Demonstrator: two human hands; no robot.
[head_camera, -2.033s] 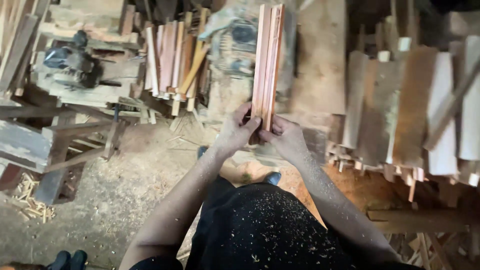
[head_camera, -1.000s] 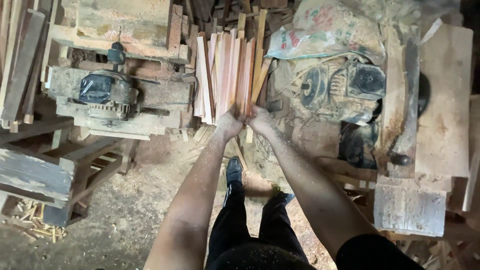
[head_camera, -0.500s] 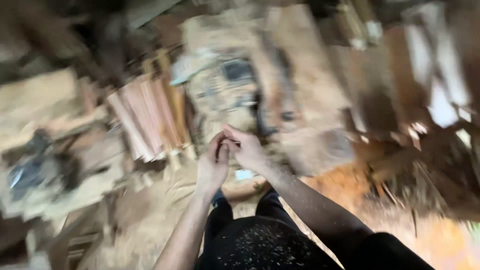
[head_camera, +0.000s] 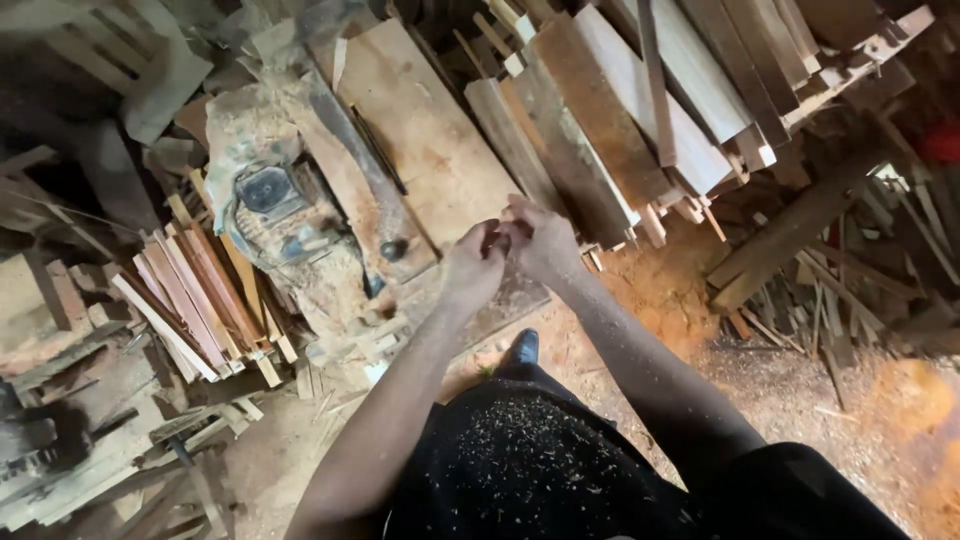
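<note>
Empty, loosely curled left hand (head_camera: 475, 262) and right hand (head_camera: 540, 238) meeting fingertip to fingertip at frame centre, holding nothing. Bundle of thin reddish wooden slats (head_camera: 195, 300) leaning at left; stacked pale planks (head_camera: 640, 110) upper right, nearest.

The left hand (head_camera: 474, 262) and right hand (head_camera: 540, 240) meet at the frame's centre, fingertips touching, just in front of a wide board (head_camera: 425, 130) that runs from the upper middle down toward them. Left of that board lies a dusty machine (head_camera: 275, 215), and further left, at mid-left, a bundle of thin slats (head_camera: 195, 300) leans (ends toward the lower right). A stack of planks (head_camera: 650, 110) fills the upper right, with scrap sticks (head_camera: 830, 300) at the right edge and a shoe (head_camera: 522, 348) on the floor below the hands.
</note>
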